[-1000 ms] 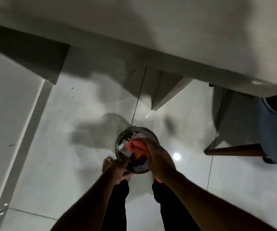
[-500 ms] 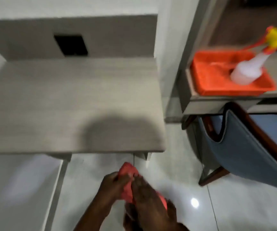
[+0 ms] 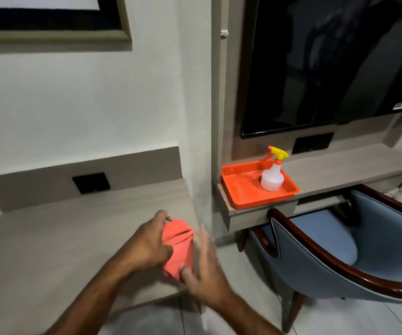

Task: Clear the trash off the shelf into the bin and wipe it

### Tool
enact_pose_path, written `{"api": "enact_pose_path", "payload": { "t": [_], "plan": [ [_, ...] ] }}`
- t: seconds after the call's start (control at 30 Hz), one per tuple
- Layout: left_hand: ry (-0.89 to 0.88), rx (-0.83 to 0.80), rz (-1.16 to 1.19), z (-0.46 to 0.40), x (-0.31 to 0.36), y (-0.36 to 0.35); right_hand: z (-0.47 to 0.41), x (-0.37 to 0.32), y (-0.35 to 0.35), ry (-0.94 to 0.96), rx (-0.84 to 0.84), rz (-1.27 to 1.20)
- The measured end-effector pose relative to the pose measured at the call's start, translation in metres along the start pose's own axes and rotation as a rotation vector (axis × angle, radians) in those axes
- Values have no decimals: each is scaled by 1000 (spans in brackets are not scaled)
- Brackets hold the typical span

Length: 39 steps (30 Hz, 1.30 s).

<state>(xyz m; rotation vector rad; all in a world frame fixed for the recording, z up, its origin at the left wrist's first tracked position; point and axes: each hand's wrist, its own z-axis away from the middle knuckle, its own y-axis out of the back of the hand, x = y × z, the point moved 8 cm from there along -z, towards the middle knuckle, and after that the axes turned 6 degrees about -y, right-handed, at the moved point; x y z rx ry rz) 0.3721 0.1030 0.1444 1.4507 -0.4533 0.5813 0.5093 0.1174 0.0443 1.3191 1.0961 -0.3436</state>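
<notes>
A folded orange-pink cloth [image 3: 179,247] hangs over the right front corner of the pale wooden shelf [image 3: 62,238]. My left hand [image 3: 150,240] grips the cloth's left side, fingers curled over its top. My right hand [image 3: 206,269] is beside the cloth on the right, fingers spread and blurred, thumb touching the cloth's lower edge. The shelf top looks bare. The bin is out of view.
A white spray bottle [image 3: 272,175] with a yellow trigger stands in an orange tray [image 3: 243,189] on a second shelf to the right, under a dark TV screen [image 3: 340,64]. A blue chair [image 3: 364,250] with a wooden rim sits below. A black socket plate [image 3: 91,182] is on the back panel.
The view rose from the bin on the floor to the shelf and wall. Both hands came up with the cloth from over the bin to the shelf's right front corner.
</notes>
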Motion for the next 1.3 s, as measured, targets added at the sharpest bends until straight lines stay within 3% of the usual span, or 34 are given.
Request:
{"api": "enact_pose_path", "payload": {
  "t": [0.07,0.23,0.3,0.4,0.5,0.63,0.73,0.87,1.03,1.17,1.3],
  "plan": [
    [-88,-60,-33,-19,27,11,-31,13,23,-133,-41,-223],
    [-227,-176,-53,-89,82,16,-85,34,79,-201,-270,-578],
    [-241,-146,-32,-132,96,13,-107,52,106,-216,-246,-638],
    [-211,-6,51,-205,105,8,-144,99,141,-303,-50,-733],
    [-123,71,137,-283,109,-15,-187,158,170,-365,111,-645],
    [-31,89,247,-371,105,-58,-247,220,194,-379,147,-520],
    [-27,77,261,-419,98,-82,-289,262,189,-416,136,-458],
    [96,-89,190,-450,67,-131,-325,299,157,-492,91,-341],
    [140,-50,100,-438,32,-146,-338,374,118,-652,-53,-103],
    [0,37,62,-402,15,-120,-331,334,112,-652,-112,122],
    [26,249,63,-356,-16,-64,-336,259,118,-429,101,509]
  ]
}}
